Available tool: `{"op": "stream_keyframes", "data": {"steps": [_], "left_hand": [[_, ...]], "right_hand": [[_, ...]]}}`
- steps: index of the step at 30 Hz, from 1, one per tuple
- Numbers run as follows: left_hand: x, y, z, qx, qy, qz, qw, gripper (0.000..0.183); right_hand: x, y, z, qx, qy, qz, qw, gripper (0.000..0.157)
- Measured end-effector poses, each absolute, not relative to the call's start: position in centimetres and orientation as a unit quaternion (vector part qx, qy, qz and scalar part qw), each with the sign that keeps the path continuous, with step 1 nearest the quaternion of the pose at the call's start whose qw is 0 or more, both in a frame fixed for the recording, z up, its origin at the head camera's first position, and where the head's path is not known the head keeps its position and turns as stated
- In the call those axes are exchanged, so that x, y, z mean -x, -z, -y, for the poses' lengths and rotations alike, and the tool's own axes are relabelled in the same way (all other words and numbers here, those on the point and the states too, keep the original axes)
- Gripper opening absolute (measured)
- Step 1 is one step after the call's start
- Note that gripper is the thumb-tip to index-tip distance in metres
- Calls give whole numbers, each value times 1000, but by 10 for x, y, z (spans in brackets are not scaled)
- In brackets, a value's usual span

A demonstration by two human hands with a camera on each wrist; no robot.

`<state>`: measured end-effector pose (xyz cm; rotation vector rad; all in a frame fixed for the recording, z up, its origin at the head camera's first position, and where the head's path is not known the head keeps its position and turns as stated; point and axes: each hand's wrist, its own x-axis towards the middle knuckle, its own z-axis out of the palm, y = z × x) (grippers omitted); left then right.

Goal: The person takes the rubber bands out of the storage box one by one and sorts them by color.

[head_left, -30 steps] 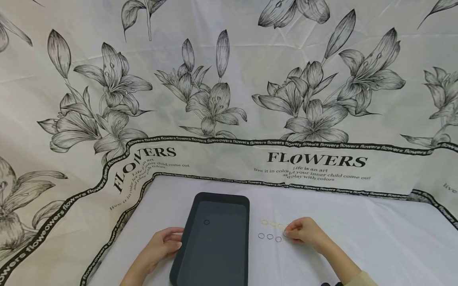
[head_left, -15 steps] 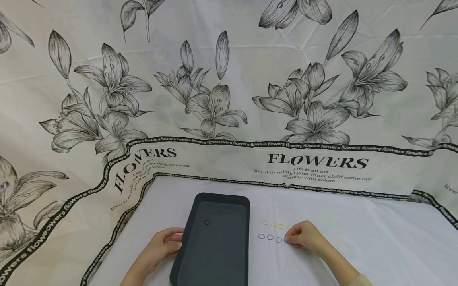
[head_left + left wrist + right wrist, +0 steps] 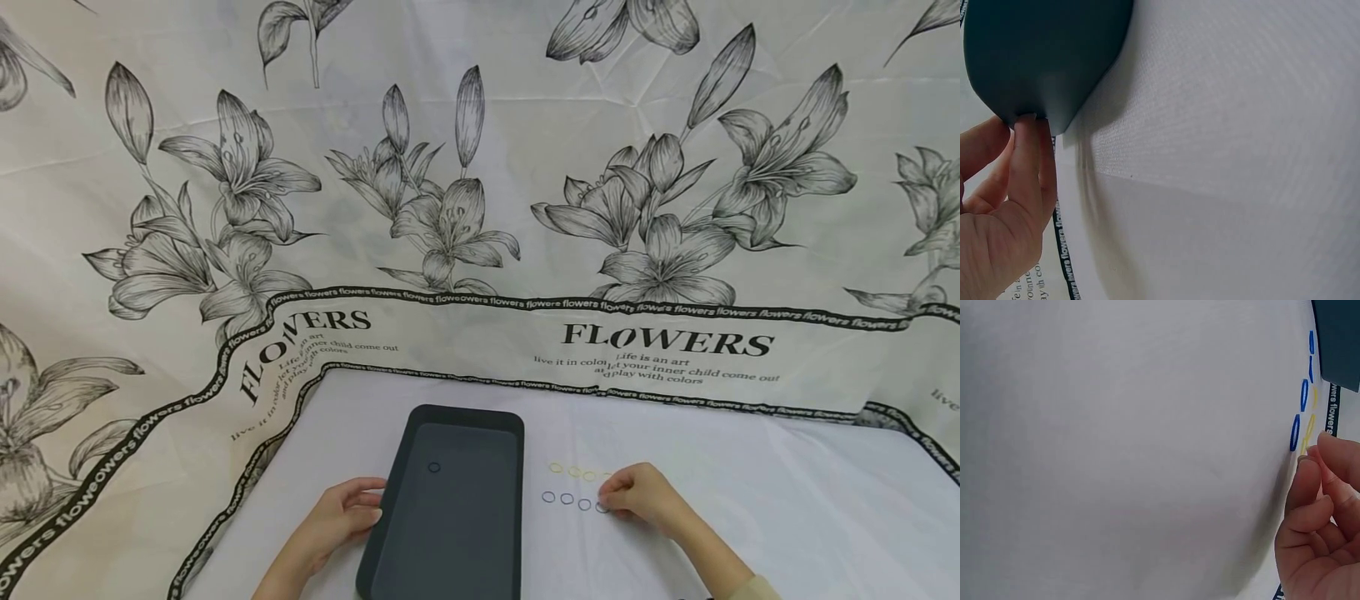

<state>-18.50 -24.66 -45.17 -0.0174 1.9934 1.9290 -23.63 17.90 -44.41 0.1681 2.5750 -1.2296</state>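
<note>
My left hand (image 3: 341,518) grips the left edge of a dark teal tray (image 3: 516,467); in the left wrist view its fingers (image 3: 1025,169) meet the tray's underside (image 3: 1047,56). One thin dark ring (image 3: 433,467) lies inside the tray. To its right, blue rings (image 3: 566,499) form a row, with a row of yellow rings (image 3: 574,472) behind. My right hand (image 3: 637,496) has its bent fingertips at the rightmost blue ring (image 3: 1295,432), which lies on the cloth. Whether they still pinch that ring is unclear. The fingers partly hide the yellow row's right end.
A white cloth (image 3: 787,500) covers the table. Behind it hangs a curtain (image 3: 510,208) with drawn lilies and black lettered bands. At the bottom edge beside the right sleeve, a small black object is barely visible.
My right hand shifted slightly down from the yellow row's end to the blue row's end. A fourth blue ring now lies there. The left hand and tray have stayed put.
</note>
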Motion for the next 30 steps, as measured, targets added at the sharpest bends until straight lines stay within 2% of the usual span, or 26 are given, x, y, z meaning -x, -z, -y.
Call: {"op": "stream_keyframes", "data": {"steps": [14, 30], "left_hand": [[184, 452, 248, 5, -676, -714, 183, 49], [184, 453, 248, 4, -676, -714, 183, 50]], "right_hand": [[249, 423, -154, -21, 460, -877, 140, 12], [271, 403, -111, 59, 507, -841, 179, 16]]}}
